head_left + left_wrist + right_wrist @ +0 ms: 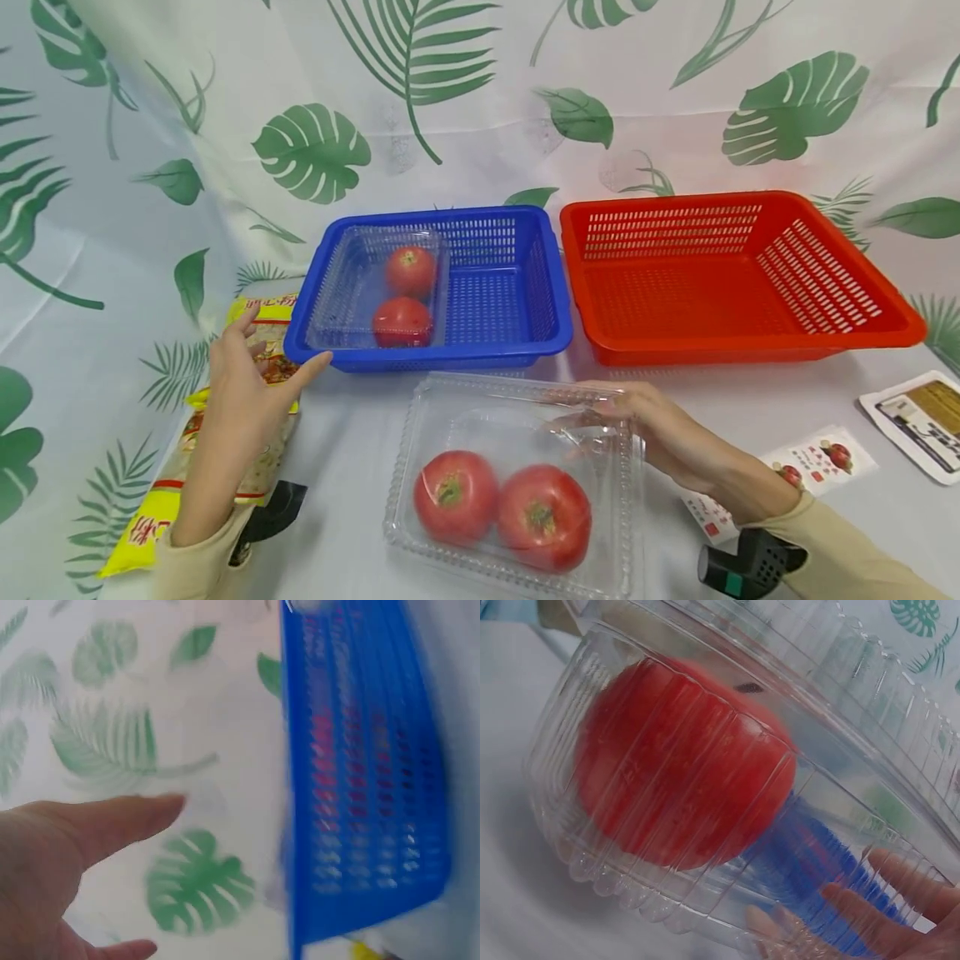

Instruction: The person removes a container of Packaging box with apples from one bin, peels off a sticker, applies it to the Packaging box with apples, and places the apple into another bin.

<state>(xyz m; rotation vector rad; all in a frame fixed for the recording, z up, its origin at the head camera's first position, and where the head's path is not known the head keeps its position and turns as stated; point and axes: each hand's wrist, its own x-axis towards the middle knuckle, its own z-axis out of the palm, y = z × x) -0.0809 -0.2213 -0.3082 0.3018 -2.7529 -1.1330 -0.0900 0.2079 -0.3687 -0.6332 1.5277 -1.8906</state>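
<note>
At lower centre, my right hand (648, 421) grips a fruit box (480, 425), likely mid-carry. My left hand (247, 375), fingers wide, should steady it.

Red apples (546, 525), blue basket (487, 296), red basket (675, 292), green-leaf-print white backdrop (480, 179)

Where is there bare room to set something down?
Bare: the visible floor of the red basket; the blue basket right of its clear box; the tabletop between the left hand and front container. Crowded: the blue basket's left; the tabletop's right, with printed paper and a packet.
</note>
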